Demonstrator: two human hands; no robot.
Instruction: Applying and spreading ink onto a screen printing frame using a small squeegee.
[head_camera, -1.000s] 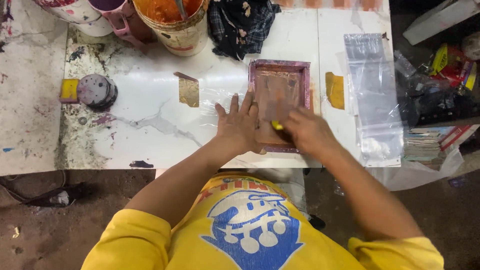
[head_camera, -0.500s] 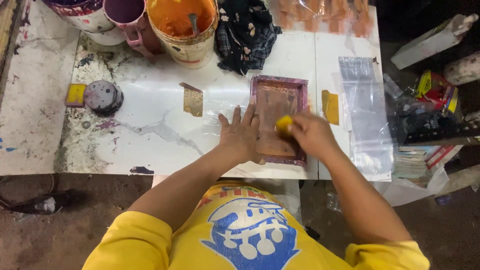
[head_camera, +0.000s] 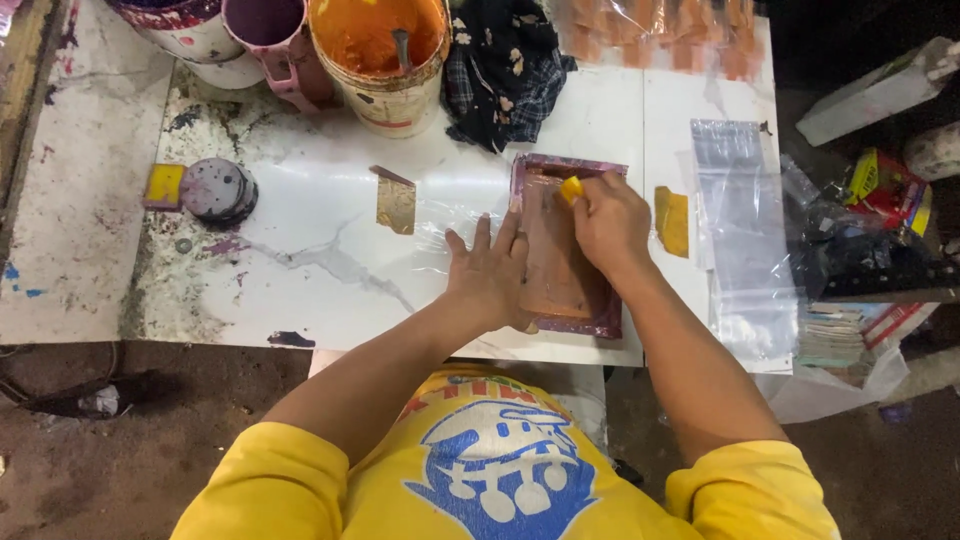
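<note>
While the left hand (head_camera: 492, 275) lies open and flat on the frame's (head_camera: 565, 245) left edge, the right hand (head_camera: 608, 220) grips a yellow scraper (head_camera: 571, 189) at the frame's far end on the worktop (head_camera: 330, 230).

The desk (head_camera: 330, 250) is white, veined with grey and smeared with purple stains at nine o'clock. The printing frame (head_camera: 563, 245) has a purple-pink border around a brownish-orange screen. At twelve o'clock the bucket (head_camera: 385, 55) holds bright orange paint, and beside it lies a black cloth (head_camera: 505, 65) checked with pale flecks. The small squeegee (head_camera: 571, 189) is yellow. The shirt (head_camera: 500, 470) is yellow with a blue-and-white print.
</note>
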